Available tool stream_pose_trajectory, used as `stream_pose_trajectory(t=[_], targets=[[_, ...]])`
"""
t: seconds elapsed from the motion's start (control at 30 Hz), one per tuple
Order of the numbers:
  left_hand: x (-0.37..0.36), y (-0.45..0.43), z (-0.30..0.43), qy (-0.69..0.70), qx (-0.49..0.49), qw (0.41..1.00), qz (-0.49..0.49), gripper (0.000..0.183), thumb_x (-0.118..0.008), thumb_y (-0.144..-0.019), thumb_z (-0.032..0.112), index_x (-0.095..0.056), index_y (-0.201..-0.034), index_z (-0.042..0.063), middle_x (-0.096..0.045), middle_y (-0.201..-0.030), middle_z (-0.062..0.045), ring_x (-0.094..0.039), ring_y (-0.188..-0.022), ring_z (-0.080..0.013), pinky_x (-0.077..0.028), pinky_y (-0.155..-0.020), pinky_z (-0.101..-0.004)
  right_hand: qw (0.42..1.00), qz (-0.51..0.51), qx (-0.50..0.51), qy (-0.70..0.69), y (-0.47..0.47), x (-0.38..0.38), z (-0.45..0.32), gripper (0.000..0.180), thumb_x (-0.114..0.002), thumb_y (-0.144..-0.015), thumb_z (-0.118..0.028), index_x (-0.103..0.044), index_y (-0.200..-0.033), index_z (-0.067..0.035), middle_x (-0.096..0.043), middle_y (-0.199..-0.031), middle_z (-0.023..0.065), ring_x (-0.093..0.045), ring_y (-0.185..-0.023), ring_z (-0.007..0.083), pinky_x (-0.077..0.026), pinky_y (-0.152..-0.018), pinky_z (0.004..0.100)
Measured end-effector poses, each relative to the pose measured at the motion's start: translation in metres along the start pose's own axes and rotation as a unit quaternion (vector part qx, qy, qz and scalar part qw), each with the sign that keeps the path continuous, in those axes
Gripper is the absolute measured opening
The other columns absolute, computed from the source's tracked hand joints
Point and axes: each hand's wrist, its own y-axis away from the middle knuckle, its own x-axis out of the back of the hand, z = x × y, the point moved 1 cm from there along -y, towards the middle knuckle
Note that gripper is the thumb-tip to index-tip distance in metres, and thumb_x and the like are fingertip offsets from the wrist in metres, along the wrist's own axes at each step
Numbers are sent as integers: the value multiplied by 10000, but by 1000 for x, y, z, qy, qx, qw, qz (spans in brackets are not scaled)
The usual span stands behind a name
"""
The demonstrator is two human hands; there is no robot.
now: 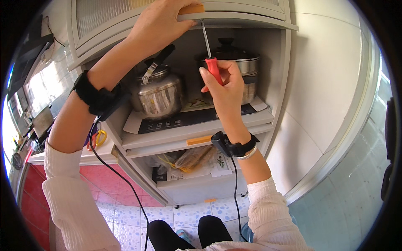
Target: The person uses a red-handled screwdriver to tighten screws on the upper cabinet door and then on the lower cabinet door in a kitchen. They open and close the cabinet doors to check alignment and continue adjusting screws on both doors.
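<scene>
In my right hand (227, 84) is a screwdriver with a red handle (214, 69). Its metal shaft (205, 39) points up, and the tip meets the underside of a cabinet door's lower edge (238, 16). My left hand (163, 23) grips that edge by an orange handle (191, 9), thumb below and fingers on top. Whether a screw sits at the tip is too small to tell. Behind my hands, a stainless steel kettle (160, 94) and a lidded steamer pot (249, 66) stand on the cabinet shelf.
Flattened printed cardboard (176, 120) lines the shelf. Below it, a compartment holds plastic bags (194, 158). Scissors (100, 138) lie on the counter at left. A tiled wall (320, 78) borders the cabinet's right side. Black cables (125, 182) hang from both wrist straps.
</scene>
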Motion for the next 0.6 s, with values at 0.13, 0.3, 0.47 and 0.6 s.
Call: stream_pose_trajectory(t=[0.13, 0.3, 0.47, 0.6], targets=[[-14, 36, 27, -215, -185, 948, 148, 484, -731, -781, 170, -582, -1230, 66, -634, -1060, -117, -594, -943, -351, -479, -869, -388, 997, -13, -49, -54, 1, 4, -3, 319, -740, -843, -115, -526, -1042, 12, -611, -912, 73, -576, -734, 68, -528, -510, 214], [-41, 50, 22, 278, 310, 907, -66, 366, -723, -863, 360, -635, -1018, 41, -599, -781, 14, -476, -638, -25, -378, -573, -194, 990, -16, -100, -102, 1, -1, -5, 348, -757, -823, -82, -535, -1082, -14, -611, -948, 41, -583, -730, 76, -514, -517, 233], [-49, 42, 18, 369, 316, 868, -101, 305, -703, -882, 365, -704, -825, 66, -578, -691, 56, -437, -595, -11, -325, -536, -190, 969, -32, -171, -174, 5, 4, -9, 323, -668, -912, -271, -542, -1081, -27, -618, -910, 52, -590, -684, 104, -487, -503, 250], [-48, 41, 18, 383, 332, 854, -114, 289, -698, -889, 352, -720, -843, 68, -599, -711, 53, -455, -620, -10, -327, -533, -189, 826, -189, -377, -374, 22, 16, -7, 465, -469, -992, -492, -550, -1077, -41, -587, -799, 38, -547, -610, 111, -407, -471, 236]])
